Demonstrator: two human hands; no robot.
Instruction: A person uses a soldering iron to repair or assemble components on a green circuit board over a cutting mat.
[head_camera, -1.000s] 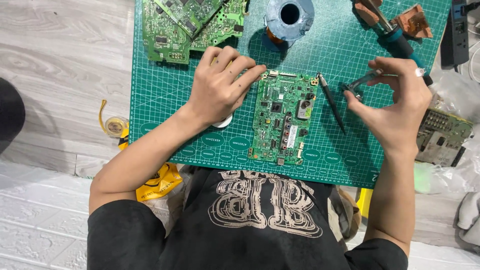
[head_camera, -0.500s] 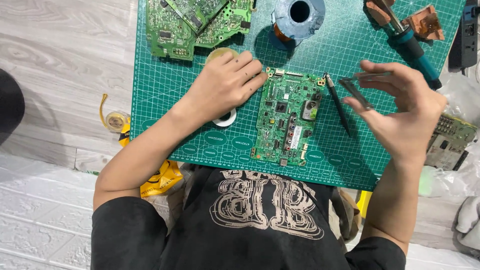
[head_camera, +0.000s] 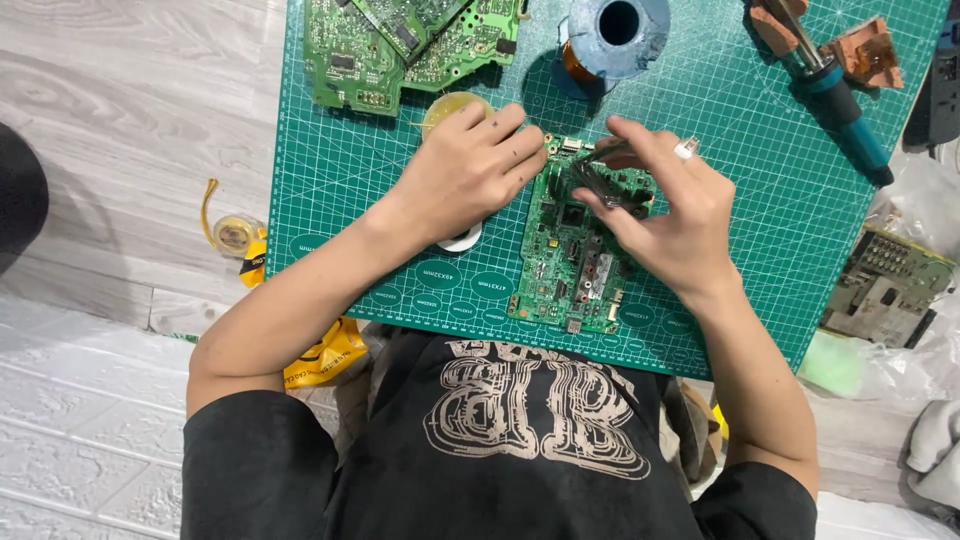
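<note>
right hand (head_camera: 672, 215) holds tweezers (head_camera: 600, 187) over circuit board (head_camera: 575, 265)

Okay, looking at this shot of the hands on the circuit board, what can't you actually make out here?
Head view, the only one:
- Tips of the tweezers: hidden under the right hand.
- Top part of the circuit board: covered by both hands.
- White round thing: mostly under the left hand.
- Stacked boards and solder spool: cut by the top edge.
- Board components: too small to identify.
</note>
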